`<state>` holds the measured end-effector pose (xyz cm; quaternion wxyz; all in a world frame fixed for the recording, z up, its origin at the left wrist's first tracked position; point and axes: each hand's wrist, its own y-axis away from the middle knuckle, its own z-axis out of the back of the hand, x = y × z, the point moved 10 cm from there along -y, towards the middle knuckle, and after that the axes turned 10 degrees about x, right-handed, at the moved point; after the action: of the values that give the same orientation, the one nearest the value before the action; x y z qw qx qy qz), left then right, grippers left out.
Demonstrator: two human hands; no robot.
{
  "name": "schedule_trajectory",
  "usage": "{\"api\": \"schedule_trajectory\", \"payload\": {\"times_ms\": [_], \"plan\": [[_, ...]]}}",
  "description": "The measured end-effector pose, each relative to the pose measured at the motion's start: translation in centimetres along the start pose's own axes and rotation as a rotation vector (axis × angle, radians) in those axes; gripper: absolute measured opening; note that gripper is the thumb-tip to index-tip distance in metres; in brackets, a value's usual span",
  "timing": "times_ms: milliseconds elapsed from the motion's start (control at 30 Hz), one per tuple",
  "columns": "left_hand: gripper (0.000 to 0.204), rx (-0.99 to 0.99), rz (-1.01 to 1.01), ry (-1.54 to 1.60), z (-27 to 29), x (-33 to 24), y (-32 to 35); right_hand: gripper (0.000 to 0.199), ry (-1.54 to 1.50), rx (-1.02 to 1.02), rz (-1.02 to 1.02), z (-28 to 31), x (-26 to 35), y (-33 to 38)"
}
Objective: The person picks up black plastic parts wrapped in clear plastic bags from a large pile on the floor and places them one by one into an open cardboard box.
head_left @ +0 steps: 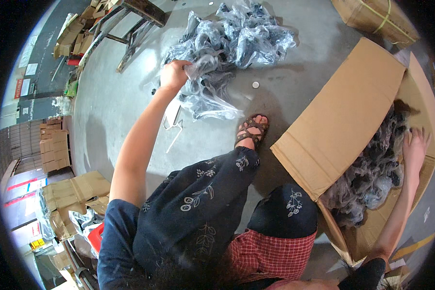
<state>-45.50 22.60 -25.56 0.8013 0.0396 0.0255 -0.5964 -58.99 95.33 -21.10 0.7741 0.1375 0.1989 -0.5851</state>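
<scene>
On the floor ahead lies a heap of clear plastic bags [263, 43] with dark items inside; their kind cannot be made out. My left hand [174, 76] is closed on a clear plastic bag [203, 66] at the heap's left side. To my right stands an open cardboard box [343, 116], one wide flap folded out toward the left. Inside it lie more bagged dark items [372, 176], partly hidden by the flap. My right hand [414, 147] reaches into the box along its right wall, fingers apart, beside the bags and apparently holding nothing.
A strapped carton [377, 19] stands at the far right. A wooden stool or bench [140, 14] is at the far left. White bent strips [173, 118] lie below my left hand. My sandalled foot [253, 130] is between heap and box. Cartons [77, 193] stand at left.
</scene>
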Motion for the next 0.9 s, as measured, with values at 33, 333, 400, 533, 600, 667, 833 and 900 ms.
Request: {"api": "schedule_trajectory", "payload": {"times_ms": [33,333,400,533,600,667,833,900], "plan": [[0.025,-0.028,0.062,0.057,1.0,-0.4,-0.1,0.030,-0.205,-0.134,0.044,2.8,1.2,0.3],[0.017,0.230,-0.144,1.181,5.2,-24.2,1.1,0.058,-0.965,-0.047,0.516,22.6,25.3,0.5],[0.023,0.422,-0.103,1.361,4.2,-28.8,3.0,0.064,-0.842,0.091,0.361,21.7,25.9,-0.5],[0.039,0.630,-0.290,1.345,6.7,-34.8,6.4,0.065,-0.806,-0.133,0.304,20.3,21.4,-0.9],[0.058,0.684,-0.572,1.511,10.6,-38.6,8.7,0.054,-0.906,-0.298,0.315,18.6,16.7,-0.1],[0.060,0.557,-0.690,1.284,12.2,-39.0,9.6,0.045,-1.356,-0.253,0.102,11.4,9.6,-0.4],[0.047,0.536,-0.209,1.124,3.2,-25.9,5.7,0.049,-1.003,-0.273,-0.471,-5.0,-8.4,2.1],[0.046,0.518,-0.068,0.986,-0.5,-20.0,4.7,0.046,-1.016,-0.019,-0.591,-11.9,-11.7,2.1]]}}
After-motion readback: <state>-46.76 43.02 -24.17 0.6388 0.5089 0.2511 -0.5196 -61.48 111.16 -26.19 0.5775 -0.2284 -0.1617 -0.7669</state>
